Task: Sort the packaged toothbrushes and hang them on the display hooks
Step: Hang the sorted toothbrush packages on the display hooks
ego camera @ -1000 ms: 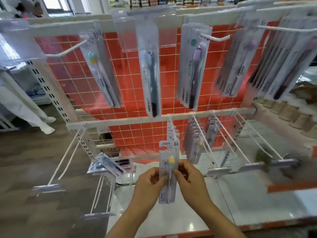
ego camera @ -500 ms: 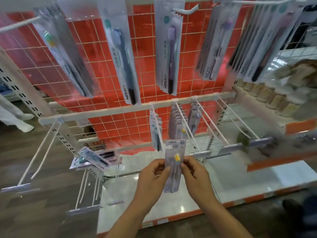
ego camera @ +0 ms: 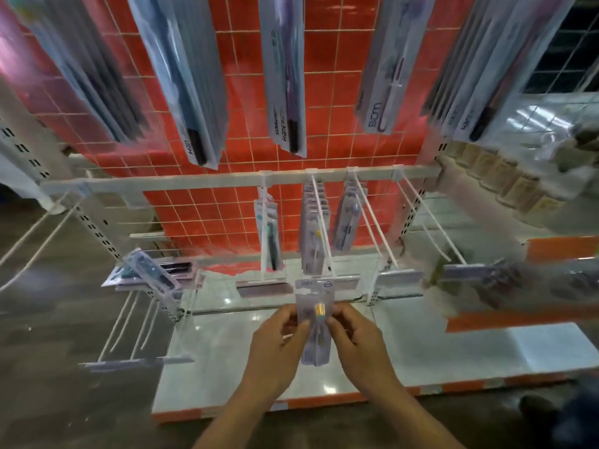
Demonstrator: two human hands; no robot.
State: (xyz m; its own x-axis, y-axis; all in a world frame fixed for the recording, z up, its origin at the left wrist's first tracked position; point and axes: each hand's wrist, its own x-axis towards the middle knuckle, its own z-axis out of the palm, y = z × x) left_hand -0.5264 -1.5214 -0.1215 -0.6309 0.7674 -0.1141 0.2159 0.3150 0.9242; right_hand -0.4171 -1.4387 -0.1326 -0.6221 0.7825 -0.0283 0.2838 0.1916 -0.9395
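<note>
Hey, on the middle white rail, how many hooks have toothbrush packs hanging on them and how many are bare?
Hooks with packs: 3
Bare hooks: 2
Total: 5

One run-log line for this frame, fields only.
step: hanging pack | left hand: pinches toothbrush pack | right hand: pinches same pack | pack: at front end of middle lower hook, not yet on

Open space above the bottom shelf (ego camera: 421, 358) near the hands, white hooks (ego camera: 376, 222) projecting forward ahead, hung toothbrush packs (ego camera: 312, 228) filling middle hooks, upper packs (ego camera: 287, 76) overhanging, right hooks bare.
</note>
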